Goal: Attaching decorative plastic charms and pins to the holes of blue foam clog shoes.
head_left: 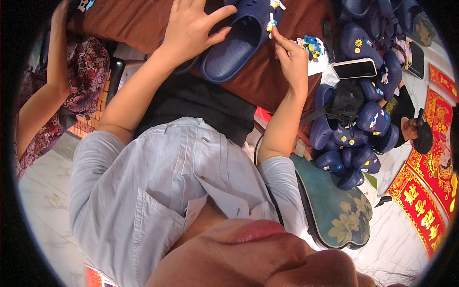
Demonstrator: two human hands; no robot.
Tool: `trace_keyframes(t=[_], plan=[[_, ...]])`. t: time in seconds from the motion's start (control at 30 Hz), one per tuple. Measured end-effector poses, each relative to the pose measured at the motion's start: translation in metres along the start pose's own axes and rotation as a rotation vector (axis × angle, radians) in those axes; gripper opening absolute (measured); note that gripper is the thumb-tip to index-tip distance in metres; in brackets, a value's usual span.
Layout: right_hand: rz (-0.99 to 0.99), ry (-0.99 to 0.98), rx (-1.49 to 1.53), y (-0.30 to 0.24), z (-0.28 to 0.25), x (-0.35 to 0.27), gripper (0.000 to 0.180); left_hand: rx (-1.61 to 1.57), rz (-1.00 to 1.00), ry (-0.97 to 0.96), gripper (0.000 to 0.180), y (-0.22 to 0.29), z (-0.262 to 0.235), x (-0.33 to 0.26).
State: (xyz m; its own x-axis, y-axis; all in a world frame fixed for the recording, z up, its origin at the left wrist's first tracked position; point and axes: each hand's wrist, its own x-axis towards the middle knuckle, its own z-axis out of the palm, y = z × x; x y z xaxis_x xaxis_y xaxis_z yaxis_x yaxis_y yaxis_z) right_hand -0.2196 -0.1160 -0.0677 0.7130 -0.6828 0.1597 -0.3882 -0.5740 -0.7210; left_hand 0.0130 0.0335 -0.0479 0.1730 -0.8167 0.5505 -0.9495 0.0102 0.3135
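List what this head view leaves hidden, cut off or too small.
Head view:
Dark blue foam clog: toe cut off by the top edge.
Bare left hand: upper fingertips cut off by the same edge.
Small white charm at the right hand: back hidden against the clog.
Blue and yellow charms: details too small, crowded.

I'm peering through one head fisheye, up above the left hand [190, 25] and right hand [293, 58], pretty near, facing down
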Motion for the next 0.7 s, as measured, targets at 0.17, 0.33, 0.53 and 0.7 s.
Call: trace_keyframes(t=[0.17, 0.33, 0.53, 0.7], plan=[[-0.046, -0.206, -0.406, -0.028, -0.010, 0.018, 0.037, -0.022, -0.015, -0.011, 0.048, 0.005, -0.001, 0.003], [-0.020, -0.223, -0.500, -0.030, -0.005, 0.019, 0.037, 0.016, -0.011, 0.044, 0.048, 0.001, 0.006, 0.000], [0.008, -0.097, -0.292, -0.021, -0.002, 0.003, 0.039, 0.032, 0.005, 0.056, 0.047, 0.003, 0.003, 0.001], [0.006, 0.189, -0.100, 0.019, -0.029, -0.015, 0.032, 0.006, 0.025, 0.068, 0.046, 0.005, 0.004, 0.003]])
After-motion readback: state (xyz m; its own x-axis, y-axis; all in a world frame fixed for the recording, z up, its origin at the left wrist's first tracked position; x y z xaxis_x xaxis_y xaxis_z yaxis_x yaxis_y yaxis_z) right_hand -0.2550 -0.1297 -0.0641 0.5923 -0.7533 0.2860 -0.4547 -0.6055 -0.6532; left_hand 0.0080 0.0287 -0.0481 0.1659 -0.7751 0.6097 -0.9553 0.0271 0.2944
